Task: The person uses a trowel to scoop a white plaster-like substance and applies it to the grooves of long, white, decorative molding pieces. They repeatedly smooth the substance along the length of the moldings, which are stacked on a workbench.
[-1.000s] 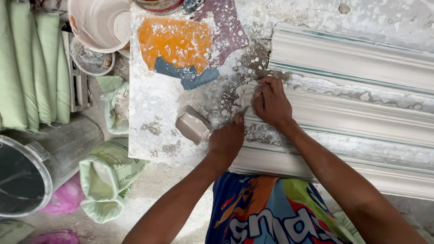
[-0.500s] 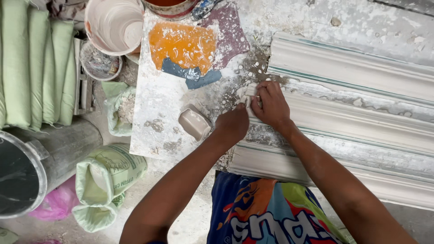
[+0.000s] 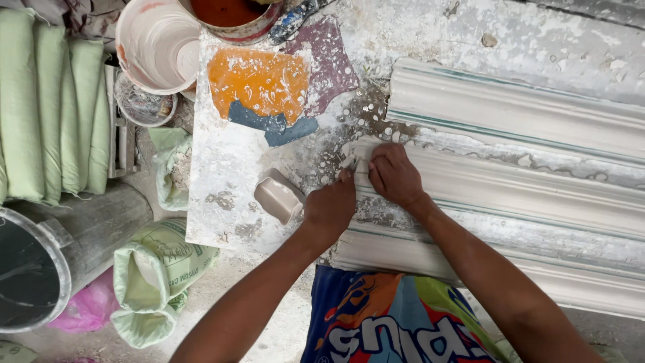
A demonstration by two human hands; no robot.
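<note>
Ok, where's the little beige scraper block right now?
In the head view, the beige block lies on the plaster-spattered board, just left of the left hand.

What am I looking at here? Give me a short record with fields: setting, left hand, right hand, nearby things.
Setting: plaster-spattered workbench seen from above
Left hand: fingertips pressed on the end of a white plaster cornice moulding
Right hand: curled on the same end, beside the left
Nearby: small beige tub, orange and blue patch, white bucket, open green sack
</note>
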